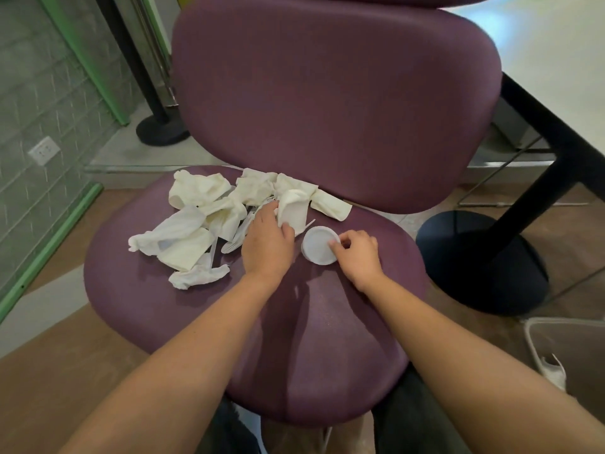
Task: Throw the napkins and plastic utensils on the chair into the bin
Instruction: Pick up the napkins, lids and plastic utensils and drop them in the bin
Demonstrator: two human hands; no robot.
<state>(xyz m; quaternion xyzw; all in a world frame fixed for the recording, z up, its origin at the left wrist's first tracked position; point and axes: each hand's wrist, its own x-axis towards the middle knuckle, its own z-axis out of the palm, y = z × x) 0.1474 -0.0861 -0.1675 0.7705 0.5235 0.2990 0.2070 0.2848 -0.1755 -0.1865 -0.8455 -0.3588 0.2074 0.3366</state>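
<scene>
Napkins (196, 221) lie crumpled, cream-white; left hand (266, 244) grips a cup (294, 208), right hand (357, 253) pinches a lid (317, 245).

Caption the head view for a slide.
Left hand grips a white cup, right hand pinches a round lid on purple chair.

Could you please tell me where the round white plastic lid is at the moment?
In the head view, the round white plastic lid lies on the purple chair seat, right of centre, pinched at its edge by the right hand, beside the white cup.
</scene>
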